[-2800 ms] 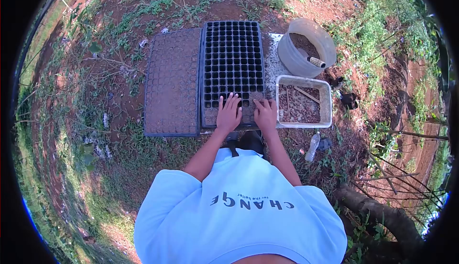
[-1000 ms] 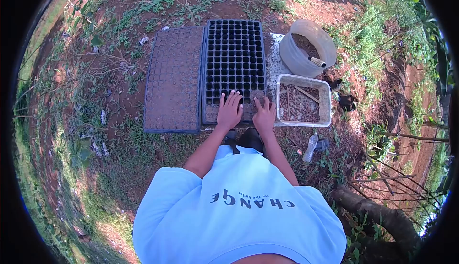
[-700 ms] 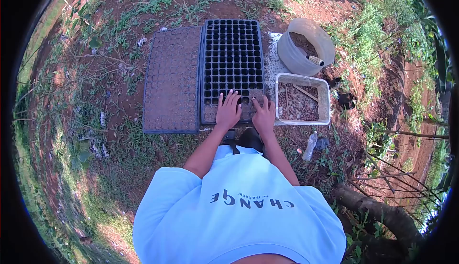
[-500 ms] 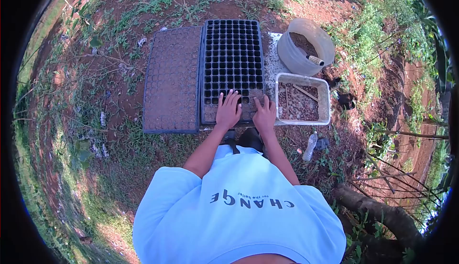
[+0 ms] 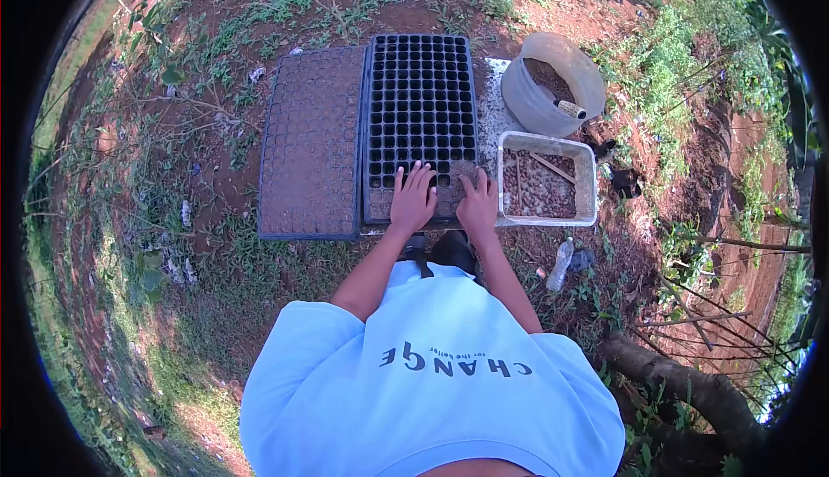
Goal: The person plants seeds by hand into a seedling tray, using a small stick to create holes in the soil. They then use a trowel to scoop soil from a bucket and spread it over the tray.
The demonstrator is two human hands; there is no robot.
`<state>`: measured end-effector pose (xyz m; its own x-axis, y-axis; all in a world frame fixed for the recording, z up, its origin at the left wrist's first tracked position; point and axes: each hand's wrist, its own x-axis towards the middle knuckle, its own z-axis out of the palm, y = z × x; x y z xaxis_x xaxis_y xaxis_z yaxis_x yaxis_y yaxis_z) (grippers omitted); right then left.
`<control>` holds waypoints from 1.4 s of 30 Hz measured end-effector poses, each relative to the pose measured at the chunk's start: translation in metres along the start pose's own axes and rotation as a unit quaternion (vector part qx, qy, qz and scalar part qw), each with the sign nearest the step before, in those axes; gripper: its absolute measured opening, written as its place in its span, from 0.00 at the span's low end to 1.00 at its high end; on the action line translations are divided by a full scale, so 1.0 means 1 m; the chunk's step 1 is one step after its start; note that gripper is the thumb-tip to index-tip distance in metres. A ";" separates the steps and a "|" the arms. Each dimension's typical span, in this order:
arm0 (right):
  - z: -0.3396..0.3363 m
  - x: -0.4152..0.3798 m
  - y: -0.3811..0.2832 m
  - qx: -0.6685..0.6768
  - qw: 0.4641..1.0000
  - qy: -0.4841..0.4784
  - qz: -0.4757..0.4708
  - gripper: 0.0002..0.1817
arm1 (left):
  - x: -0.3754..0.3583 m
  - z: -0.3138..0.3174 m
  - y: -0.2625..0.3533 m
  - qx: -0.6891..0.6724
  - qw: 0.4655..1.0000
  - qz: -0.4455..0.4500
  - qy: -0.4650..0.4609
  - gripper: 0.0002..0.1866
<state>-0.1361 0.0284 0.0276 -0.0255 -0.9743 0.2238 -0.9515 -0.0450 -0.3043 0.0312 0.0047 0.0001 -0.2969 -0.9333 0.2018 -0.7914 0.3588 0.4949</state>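
Note:
A black seedling tray (image 5: 420, 88) lies in front of me, with dark unfilled cells over most of it and soil in the cells along its near end. My left hand (image 5: 413, 202) rests on the near part of this tray, fingers stretched out over the cells and holding nothing. To its right, my right hand (image 5: 477, 207) touches the soil-filled cells at the near right corner with its fingers apart. I see nothing held in it. Some soil cells are hidden under both hands.
A second seedling tray (image 5: 311, 140), filled with soil, lies alongside on the left. On the right stand a rectangular tub (image 5: 592, 185) of reddish grains with sticks and a round translucent container (image 5: 527, 101) holding soil. A plastic bottle (image 5: 560, 265) lies nearer me.
The fingers of my right hand have shifted slightly over the soil cells at the corner. My left hand stays in practically the same place.

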 end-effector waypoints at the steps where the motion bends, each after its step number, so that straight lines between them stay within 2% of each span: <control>1: -0.001 0.001 -0.001 0.008 1.000 0.012 0.002 0.26 | 0.000 -0.001 0.000 -0.003 1.000 0.000 0.001 0.20; 10: -0.021 -0.004 0.009 0.088 0.994 0.065 -0.005 0.24 | 0.001 0.001 0.002 -0.003 1.000 0.002 0.014 0.20; 18: -0.033 -0.006 0.046 0.093 0.982 0.152 0.069 0.18 | 0.012 0.008 0.021 -0.017 0.999 0.005 0.035 0.19; 20: -0.028 -0.010 0.064 0.082 0.980 0.127 0.132 0.14 | 0.021 0.010 0.032 -0.022 0.999 0.018 0.027 0.18; 22: -0.025 -0.010 0.081 0.050 0.981 0.123 0.140 0.11 | 0.030 0.012 0.044 -0.059 0.997 0.051 0.026 0.18; 24: -0.027 -0.007 0.091 0.062 0.974 0.004 0.216 0.11 | 0.036 0.012 0.060 -0.074 0.994 0.071 0.020 0.18; 26: -0.028 -0.004 0.101 0.031 0.977 -0.003 0.213 0.10 | 0.045 0.017 0.073 -0.088 0.989 0.117 -0.009 0.19; 30: -0.024 0.003 0.121 -0.002 0.978 -0.035 0.204 0.10 | 0.060 0.032 0.092 -0.078 0.988 0.132 -0.032 0.22; 31: -0.023 0.005 0.124 0.002 0.976 -0.055 0.212 0.11 | 0.063 0.037 0.092 -0.056 0.988 0.128 -0.064 0.25; 34: -0.023 0.012 0.129 0.008 0.969 -0.104 0.225 0.11 | 0.068 0.049 0.099 -0.037 0.990 0.118 -0.067 0.27; 35: -0.026 0.012 0.128 0.012 0.971 -0.102 0.216 0.11 | 0.069 0.051 0.100 -0.022 0.989 0.107 -0.096 0.28; 42: -0.032 0.021 0.123 0.025 0.970 -0.126 0.208 0.11 | 0.069 0.050 0.105 -0.001 0.992 0.097 -0.082 0.27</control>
<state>-0.2638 0.0099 0.0240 -0.3225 -0.9331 -0.1590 -0.8583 0.3591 -0.3665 -0.0987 -0.0227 0.0239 -0.5260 -0.8365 0.1538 -0.7101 0.5315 0.4618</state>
